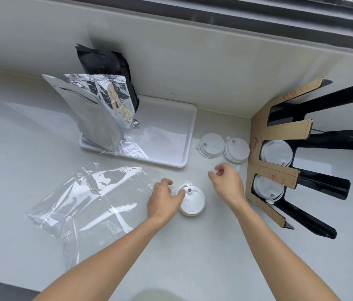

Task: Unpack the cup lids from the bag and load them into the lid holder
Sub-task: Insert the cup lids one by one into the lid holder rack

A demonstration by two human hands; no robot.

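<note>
A short stack of white cup lids lies on the counter in front of me, and my left hand grips its left edge with the thumb on top. My right hand hovers just right of it with fingers curled in; a faint white blur at the fingertips is too unclear to name. Two more lid stacks sit side by side behind. The cardboard and black lid holder stands at the right, with lids in two slots. The clear plastic bag lies flat to the left.
A white tray at the back holds silver foil pouches and a black pouch. A wall and window ledge run behind the counter. The holder's black prongs stick out to the right.
</note>
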